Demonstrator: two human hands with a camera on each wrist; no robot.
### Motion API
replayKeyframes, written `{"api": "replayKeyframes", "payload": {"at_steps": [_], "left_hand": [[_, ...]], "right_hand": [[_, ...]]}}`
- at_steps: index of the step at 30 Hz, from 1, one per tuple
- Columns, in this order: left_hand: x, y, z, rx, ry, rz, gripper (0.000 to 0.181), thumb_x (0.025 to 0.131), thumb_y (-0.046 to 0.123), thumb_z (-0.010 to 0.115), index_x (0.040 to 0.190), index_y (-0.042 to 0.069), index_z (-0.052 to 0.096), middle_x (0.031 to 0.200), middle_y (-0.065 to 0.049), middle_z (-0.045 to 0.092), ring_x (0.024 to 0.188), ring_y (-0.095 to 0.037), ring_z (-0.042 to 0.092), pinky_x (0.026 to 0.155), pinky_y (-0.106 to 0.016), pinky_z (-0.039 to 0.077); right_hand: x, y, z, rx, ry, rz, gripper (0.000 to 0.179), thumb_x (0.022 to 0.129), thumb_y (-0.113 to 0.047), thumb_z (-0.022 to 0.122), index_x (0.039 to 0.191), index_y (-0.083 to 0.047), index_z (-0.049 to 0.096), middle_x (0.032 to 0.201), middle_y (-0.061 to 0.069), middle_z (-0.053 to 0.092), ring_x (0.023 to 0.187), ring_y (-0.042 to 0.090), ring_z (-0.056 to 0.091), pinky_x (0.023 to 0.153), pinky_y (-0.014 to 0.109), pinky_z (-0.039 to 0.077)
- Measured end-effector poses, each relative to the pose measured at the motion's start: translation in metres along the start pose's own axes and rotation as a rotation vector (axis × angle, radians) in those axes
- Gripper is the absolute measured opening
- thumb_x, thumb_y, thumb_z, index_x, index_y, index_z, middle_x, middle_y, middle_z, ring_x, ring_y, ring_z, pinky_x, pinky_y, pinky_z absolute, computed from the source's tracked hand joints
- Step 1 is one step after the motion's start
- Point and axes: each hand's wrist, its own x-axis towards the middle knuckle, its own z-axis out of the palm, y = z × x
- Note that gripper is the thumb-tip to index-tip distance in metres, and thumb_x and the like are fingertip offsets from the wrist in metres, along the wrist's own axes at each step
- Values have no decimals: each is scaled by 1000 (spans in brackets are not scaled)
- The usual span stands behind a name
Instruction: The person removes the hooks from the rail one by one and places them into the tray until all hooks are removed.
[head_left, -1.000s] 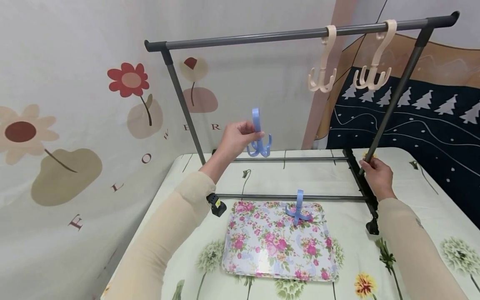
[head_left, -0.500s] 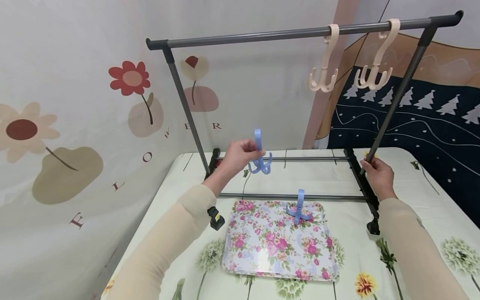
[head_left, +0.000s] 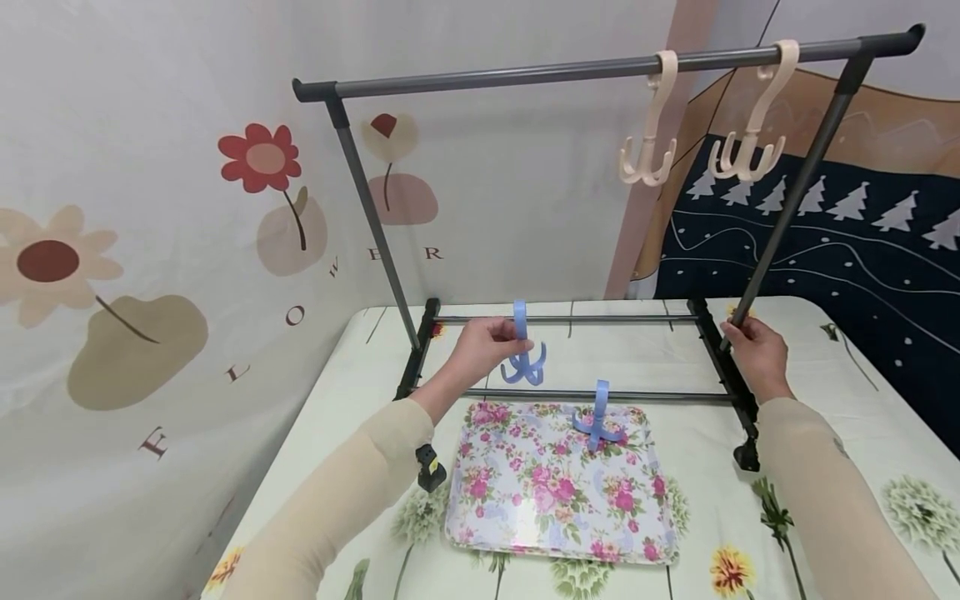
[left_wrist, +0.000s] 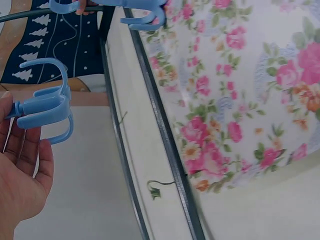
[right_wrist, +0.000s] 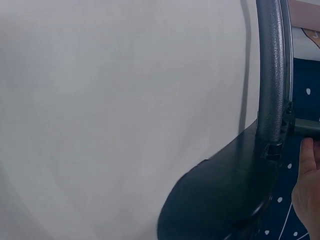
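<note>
My left hand (head_left: 483,348) pinches the stem of a blue multi-prong hook (head_left: 534,367) over the rack's lower bars in the head view. The left wrist view shows the same blue hook (left_wrist: 47,107) with its curved prongs pointing away from the fingertips. A second blue hook (head_left: 598,425) lies at the upper right of a floral tray (head_left: 555,500). My right hand (head_left: 761,358) grips the foot of the rack's right post (head_left: 795,187). Only part of that right hand (right_wrist: 306,195) shows at the edge of the right wrist view.
Two beige hooks hang from the right part of the rack's top bar (head_left: 487,77): one hook (head_left: 647,162) left of the other hook (head_left: 746,158). Black feet, the right one (head_left: 723,367) included, stand on the flower-print tablecloth (head_left: 840,500). Printed curtains rise behind.
My left hand has come down with the blue hook, from well above the rear lower bar to about the level between the two lower bars. My right hand stays on the post.
</note>
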Motion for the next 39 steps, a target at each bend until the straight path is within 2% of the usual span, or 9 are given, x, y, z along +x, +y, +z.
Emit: {"api": "replayKeyframes", "payload": {"at_steps": [5, 9, 17, 29, 39], "left_hand": [[-5, -6, 3, 20, -6, -16, 13, 89, 21, 77, 94, 10, 72, 88, -1, 71, 95, -30, 67, 85, -37, 52], [-8, -10, 7, 33, -18, -32, 13, 89, 21, 77, 93, 9, 72, 87, -2, 70, 95, -32, 67, 83, -36, 52], [-20, -24, 17, 66, -62, -40, 12, 90, 21, 76, 92, 10, 72, 87, 1, 69, 88, -22, 66, 79, -32, 54], [-31, -44, 32, 118, -112, -51, 11, 89, 21, 77, 89, 12, 71, 82, 4, 68, 80, -13, 64, 74, -30, 52], [-31, -53, 38, 157, -118, -15, 10, 88, 19, 77, 84, 13, 71, 79, 5, 68, 80, -23, 67, 66, -27, 50]], "right_hand": [[1, 1, 0, -1, 9, -3, 54, 104, -43, 47, 136, -2, 56, 133, 19, 59, 114, 30, 49, 83, 39, 40], [1, 3, 1, -2, 11, -1, 55, 103, -45, 47, 137, -2, 56, 133, 20, 58, 114, 31, 49, 85, 41, 40], [2, 4, 2, 8, 11, 1, 55, 104, -44, 47, 138, -2, 55, 134, 21, 58, 118, 34, 49, 90, 47, 40], [1, 4, 2, -1, 2, 0, 56, 104, -44, 46, 139, -2, 54, 135, 20, 57, 118, 33, 48, 85, 42, 39], [2, 5, 2, -9, 6, -1, 54, 104, -43, 47, 138, -2, 55, 134, 20, 58, 115, 31, 49, 80, 35, 38]]}}
